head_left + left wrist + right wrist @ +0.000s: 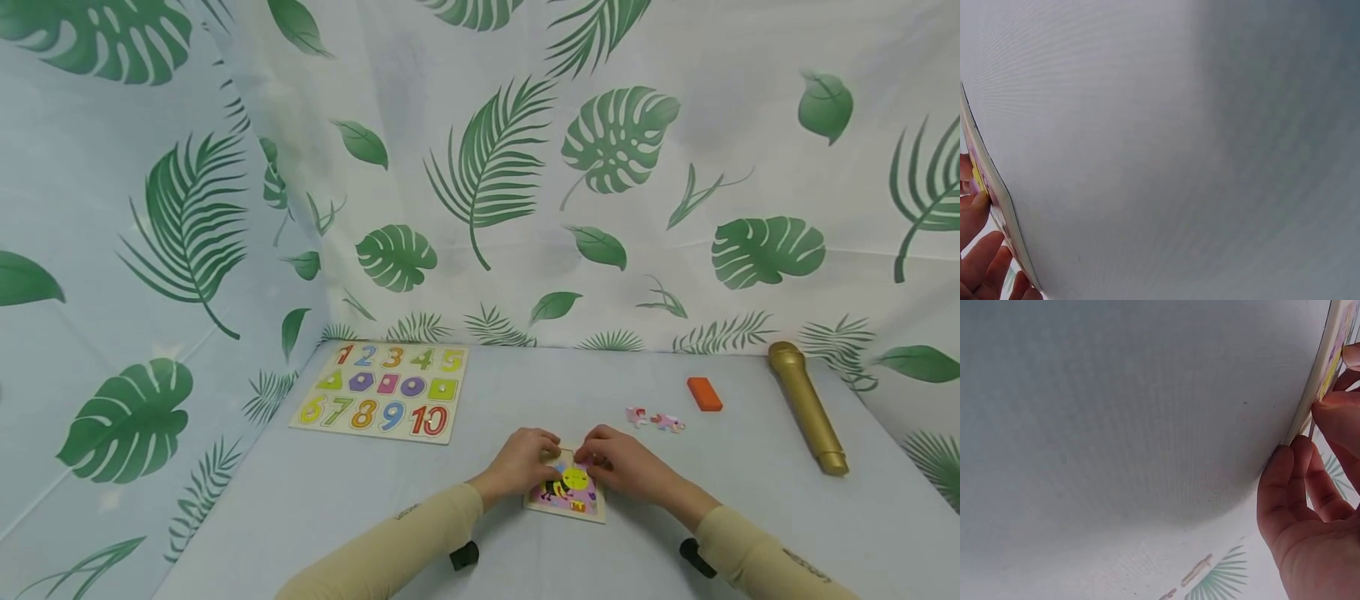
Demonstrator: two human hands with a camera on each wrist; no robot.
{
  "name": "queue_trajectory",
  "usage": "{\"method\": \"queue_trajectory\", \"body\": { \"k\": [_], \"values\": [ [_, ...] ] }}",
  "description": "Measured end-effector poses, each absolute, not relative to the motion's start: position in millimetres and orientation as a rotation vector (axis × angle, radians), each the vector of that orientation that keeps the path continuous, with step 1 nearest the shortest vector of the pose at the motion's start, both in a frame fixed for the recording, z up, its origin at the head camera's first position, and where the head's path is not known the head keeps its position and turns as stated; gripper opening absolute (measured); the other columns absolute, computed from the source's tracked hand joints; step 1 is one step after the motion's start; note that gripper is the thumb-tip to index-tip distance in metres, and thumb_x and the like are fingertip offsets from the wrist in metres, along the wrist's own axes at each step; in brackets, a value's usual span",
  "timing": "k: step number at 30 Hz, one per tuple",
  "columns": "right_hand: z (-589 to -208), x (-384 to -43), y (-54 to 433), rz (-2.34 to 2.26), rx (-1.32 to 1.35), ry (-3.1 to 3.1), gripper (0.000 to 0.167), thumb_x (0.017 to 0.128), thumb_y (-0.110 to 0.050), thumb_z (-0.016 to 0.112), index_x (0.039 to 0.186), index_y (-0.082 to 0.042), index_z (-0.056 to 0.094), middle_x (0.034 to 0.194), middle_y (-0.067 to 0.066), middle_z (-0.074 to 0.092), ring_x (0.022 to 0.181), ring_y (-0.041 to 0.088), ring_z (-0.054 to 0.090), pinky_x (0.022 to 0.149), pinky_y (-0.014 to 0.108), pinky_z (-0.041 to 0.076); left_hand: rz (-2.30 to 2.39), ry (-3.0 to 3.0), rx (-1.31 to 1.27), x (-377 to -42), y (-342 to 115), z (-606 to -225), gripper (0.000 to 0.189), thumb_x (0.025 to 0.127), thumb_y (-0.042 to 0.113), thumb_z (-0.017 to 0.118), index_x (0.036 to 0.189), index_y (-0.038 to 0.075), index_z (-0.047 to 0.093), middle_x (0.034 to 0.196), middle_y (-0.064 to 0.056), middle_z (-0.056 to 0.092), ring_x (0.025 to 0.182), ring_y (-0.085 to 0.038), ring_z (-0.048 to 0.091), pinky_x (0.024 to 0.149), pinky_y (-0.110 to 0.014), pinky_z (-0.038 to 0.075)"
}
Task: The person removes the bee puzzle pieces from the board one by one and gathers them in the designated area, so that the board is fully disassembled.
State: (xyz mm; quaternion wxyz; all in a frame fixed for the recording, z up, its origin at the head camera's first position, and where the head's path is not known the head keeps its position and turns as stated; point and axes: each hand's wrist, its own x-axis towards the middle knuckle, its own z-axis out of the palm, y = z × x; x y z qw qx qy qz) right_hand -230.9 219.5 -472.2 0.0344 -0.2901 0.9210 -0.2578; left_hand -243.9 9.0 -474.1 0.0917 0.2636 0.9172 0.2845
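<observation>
From my remote seat I see the bee puzzle (573,494) on the worktop (360,492), near the middle and toward the near side. The left hand (520,461) grips its far left corner and the right hand (633,467) its far right, thumbs on the pictured face, other fingers curled about the edge. Holding both corners probably steadies such a light board. I cannot tell whether it rests fully flat.

Just beyond the right hand lie a puzzle piece (637,416) and a second piece (668,422), likely placed there for easy reach. Farther right sits an orange block (705,395), then a gold microphone (808,408) near the right edge, which limits wide moves that way. At far left the number board (377,398) lies well apart from the left hand, so I judge there is room between. The leafy curtain (517,279) bounds the far edge; the near edge is out of view.
</observation>
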Motion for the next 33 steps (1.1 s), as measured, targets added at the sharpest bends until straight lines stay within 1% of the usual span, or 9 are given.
{"method": "queue_trajectory", "body": {
  "k": [8, 15, 20, 25, 29, 33],
  "values": [
    [-469.2, -231.0, 216.4, -0.625, -1.016, 2.906, 0.011, 0.086, -0.010, 0.074, 0.096, -0.013, 0.074, 0.094, -0.004, 0.058, 0.083, 0.012, 0.054, 0.076, 0.029, 0.055, 0.826, 2.734, 0.803, -245.5, 9.2, -474.6, 0.025, 0.085, 0.021, 0.078, 0.105, 0.006, 0.075, 0.124, -0.001, 0.066, 0.119, -0.020, 0.054, 0.107, -0.034, 0.040],
    [-470.9, -230.1, 218.3, -0.608, -1.099, 2.927, 0.013, 0.085, -0.009, 0.075, 0.096, -0.013, 0.074, 0.091, -0.004, 0.057, 0.080, 0.010, 0.055, 0.072, 0.024, 0.055, 0.830, 2.726, 0.797, -245.0, 8.9, -474.5, 0.026, 0.085, 0.020, 0.078, 0.106, 0.005, 0.075, 0.124, -0.001, 0.065, 0.120, -0.020, 0.054, 0.107, -0.034, 0.039],
    [-473.6, -228.2, 220.8, -0.606, -1.133, 2.956, 0.014, 0.084, -0.007, 0.075, 0.098, -0.012, 0.073, 0.094, -0.002, 0.058, 0.083, 0.012, 0.057, 0.074, 0.025, 0.056, 0.834, 2.720, 0.787, -244.3, 9.3, -474.5, 0.026, 0.085, 0.020, 0.077, 0.106, 0.006, 0.075, 0.125, 0.000, 0.065, 0.120, -0.020, 0.053, 0.107, -0.034, 0.039],
    [-474.1, -227.8, 223.9, -0.684, -1.082, 2.939, 0.015, 0.086, -0.006, 0.073, 0.100, -0.012, 0.072, 0.099, -0.001, 0.058, 0.087, 0.014, 0.059, 0.078, 0.028, 0.056, 0.838, 2.728, 0.795, -244.0, 9.2, -474.5, 0.026, 0.084, 0.020, 0.078, 0.106, 0.006, 0.075, 0.124, 0.000, 0.065, 0.120, -0.019, 0.054, 0.106, -0.033, 0.040],
    [-475.2, -228.1, 229.6, -0.713, -0.937, 2.954, 0.016, 0.088, -0.010, 0.072, 0.103, -0.015, 0.073, 0.100, -0.005, 0.058, 0.090, 0.013, 0.058, 0.080, 0.031, 0.056, 0.848, 2.730, 0.809, -243.6, 9.1, -474.2, 0.026, 0.084, 0.019, 0.078, 0.105, 0.005, 0.075, 0.124, -0.002, 0.066, 0.119, -0.020, 0.054, 0.106, -0.033, 0.040],
    [-475.5, -227.2, 241.3, -0.731, -0.811, 2.998, 0.016, 0.089, -0.012, 0.071, 0.105, -0.016, 0.072, 0.102, -0.005, 0.060, 0.092, 0.013, 0.059, 0.081, 0.035, 0.055, 0.846, 2.733, 0.814, -242.6, 8.9, -474.3, 0.026, 0.084, 0.019, 0.078, 0.105, 0.005, 0.075, 0.124, -0.002, 0.065, 0.119, -0.020, 0.054, 0.106, -0.033, 0.039]
  ]
}}
